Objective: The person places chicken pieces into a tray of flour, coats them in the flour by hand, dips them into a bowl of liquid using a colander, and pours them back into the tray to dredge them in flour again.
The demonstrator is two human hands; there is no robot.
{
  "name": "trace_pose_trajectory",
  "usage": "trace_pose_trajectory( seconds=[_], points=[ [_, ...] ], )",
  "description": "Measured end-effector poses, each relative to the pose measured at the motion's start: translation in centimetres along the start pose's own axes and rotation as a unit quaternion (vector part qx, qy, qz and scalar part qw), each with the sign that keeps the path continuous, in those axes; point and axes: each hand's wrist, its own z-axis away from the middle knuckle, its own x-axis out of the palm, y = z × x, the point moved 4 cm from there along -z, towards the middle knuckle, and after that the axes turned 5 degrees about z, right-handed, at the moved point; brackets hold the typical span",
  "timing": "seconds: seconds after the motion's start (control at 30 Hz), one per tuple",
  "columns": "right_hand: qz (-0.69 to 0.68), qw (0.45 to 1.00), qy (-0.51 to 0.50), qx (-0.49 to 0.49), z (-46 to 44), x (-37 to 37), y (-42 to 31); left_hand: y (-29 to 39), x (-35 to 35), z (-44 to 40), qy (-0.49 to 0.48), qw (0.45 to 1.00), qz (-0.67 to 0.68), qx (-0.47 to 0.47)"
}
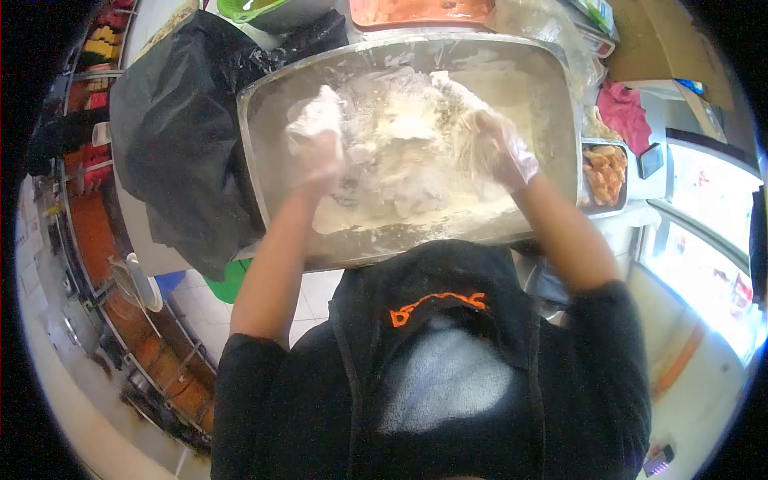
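Powder (pixel 410 132) — btwn L grip (pixel 322 140) & R grip (pixel 498 144), in tub (pixel 270 152).

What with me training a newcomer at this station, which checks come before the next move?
1. Pale powder present in the metal tub: ok.
2. Left hand and right hand both over the tub: ok.
3. Left hand free of powder: not ok, it is whitened.
4. Both hands empty: cannot tell; blur and powder hide the fingers.
5. Meat-like pieces close by: ok, in a small tray right of the tub.
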Motion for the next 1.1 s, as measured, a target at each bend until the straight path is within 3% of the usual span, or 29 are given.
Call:
trace_pose_trajectory(
  seconds=[0.03, 0.07, 0.1, 0.13, 0.2, 0.27, 0.33, 0.37, 0.4, 0.43, 0.53, 0.57, 0.6, 0.63, 0.67, 0.7, 0.77, 0.8, 0.83, 0.87, 0.9, 0.97, 1.0, 1.07, 1.1],
  points=[
    [0.093, 0.993, 0.017, 0.068, -1.8, -2.0, 1.3, -2.1, 0.2, -1.3, 0.0, 0.991, -0.135, 0.001],
    [0.094, 0.993, 0.015, 0.064, -3.8, -4.2, 2.9, -4.1, 0.4, -2.7, 0.001, 0.963, -0.268, 0.002],
    [0.196, 0.979, 0.036, 0.053, -5.9, -6.6, 5.2, -7.9, 2.0, -4.1, 0.005, 0.991, -0.131, -0.035],
    [0.295, 0.953, 0.058, 0.041, -7.7, -8.5, 7.5, -7.8, 2.8, -4.7, -0.02, 0.988, -0.138, -0.068],
    [0.574, 0.807, 0.03, -0.137, -10.9, -8.2, 10.8, -8.5, 4.5, -5.4, -0.042, 0.983, -0.148, -0.098],
    [0.527, 0.833, 0.025, -0.167, -12.8, -4.7, 12.6, -10.3, 6.8, -5.5, 0.005, 0.995, 0.095, 0.04],
    [0.473, 0.861, 0.016, -0.188, -13.3, -1.9, 13.5, -1.6, 2.0, -3.9, -0.018, 1.0, 0.02, -0.013],
    [0.394, 0.918, -0.015, -0.047, -13.0, -1.1, 13.8, 0.7, 0.6, -3.3, 0.004, 0.979, 0.116, -0.168],
    [0.305, 0.947, -0.045, 0.095, -12.0, -0.1, 13.3, 0.5, 0.4, -2.6, 0.012, 0.956, 0.164, -0.244],
    [0.329, 0.929, -0.057, 0.161, -7.8, 2.4, 6.8, 0.4, 0.3, -1.8, 0.027, 0.924, 0.21, -0.318],
    [0.418, 0.897, -0.117, 0.087, -4.8, 1.3, 4.9, -2.6, 0.0, 0.1, 0.007, 0.882, 0.358, -0.307],
    [0.446, 0.883, -0.137, 0.061, -4.2, 0.4, 4.8, -2.3, -1.3, 0.4, -0.068, 0.972, 0.149, -0.166],
    [0.367, 0.927, -0.071, 0.022, -4.1, -1.4, 5.5, -2.3, -1.3, 1.1, -0.131, 0.982, -0.029, -0.133],
    [0.283, 0.959, -0.004, -0.018, -3.9, -3.4, 6.2, -2.3, -1.3, 1.8, -0.182, 0.958, -0.204, -0.083],
    [0.287, 0.958, -0.009, -0.018, -3.6, -5.4, 7.8, -4.0, -0.9, 2.2, -0.179, 0.96, -0.201, -0.085],
    [0.313, 0.938, 0.034, 0.148, -3.4, -8.4, 10.7, -6.4, 1.2, 3.1, -0.348, 0.907, -0.235, 0.008],
    [0.333, 0.889, 0.077, 0.305, -2.4, -9.9, 11.9, -7.1, 2.9, 4.5, -0.499, 0.82, -0.261, 0.103],
    [0.257, 0.899, 0.001, 0.355, -0.3, -8.3, 12.2, -6.4, 3.3, 5.1, -0.449, 0.887, -0.082, -0.075],
    [0.177, 0.896, -0.073, 0.401, 1.4, -6.6, 12.1, -5.7, 3.9, 5.3, -0.418, 0.893, 0.009, -0.165],
    [0.178, 0.898, -0.121, 0.383, 1.6, -4.9, 11.2, -4.9, 4.5, 5.6, -0.37, 0.889, 0.102, -0.248],
    [0.178, 0.899, -0.167, 0.364, 1.7, -2.8, 10.7, -4.2, 5.2, 6.0, -0.38, 0.844, 0.172, -0.338],
    [0.177, 0.923, -0.202, 0.277, 1.0, 0.1, 10.2, -3.3, 7.6, 6.0, -0.389, 0.789, 0.233, -0.415],
    [0.178, 0.924, -0.199, 0.273, 0.8, -0.2, 11.1, -3.6, 9.8, 5.5, -0.335, 0.81, 0.308, -0.37],
    [-0.012, 0.928, -0.255, 0.273, 0.6, -0.6, 13.5, -2.4, 11.1, 4.4, -0.276, 0.823, 0.379, -0.32],
    [0.064, 0.936, -0.218, 0.268, 0.6, -1.0, 12.8, -0.7, 10.5, 4.1, -0.256, 0.854, 0.386, -0.236]
  ],
)
